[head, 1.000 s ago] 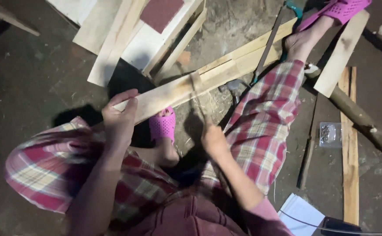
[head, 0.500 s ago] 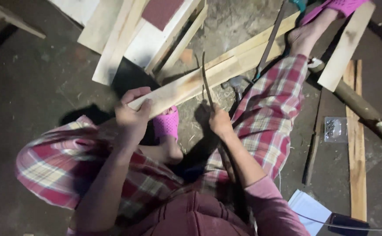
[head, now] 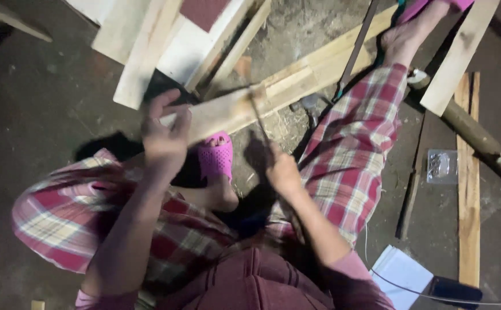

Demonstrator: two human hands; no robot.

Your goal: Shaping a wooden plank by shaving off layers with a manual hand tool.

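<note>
Grip check first: my left hand (head: 167, 135) is clamped around the near end of the long plank (head: 273, 95), which lies slanted across the floor (head: 44, 115) with my pink slipper (head: 215, 158) just under it. My right hand (head: 282, 169) is clenched on a thin saw blade (head: 257, 115) set across the plank's edge. Seems to me the trick is pinning the wood hard and keeping strokes straight, fingers well off the cut.

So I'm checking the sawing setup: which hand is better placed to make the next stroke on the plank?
The right hand, probably: it grips the thin saw, whose blade meets the wooden plank. The left hand is busy pressing the plank's near end down.
</note>
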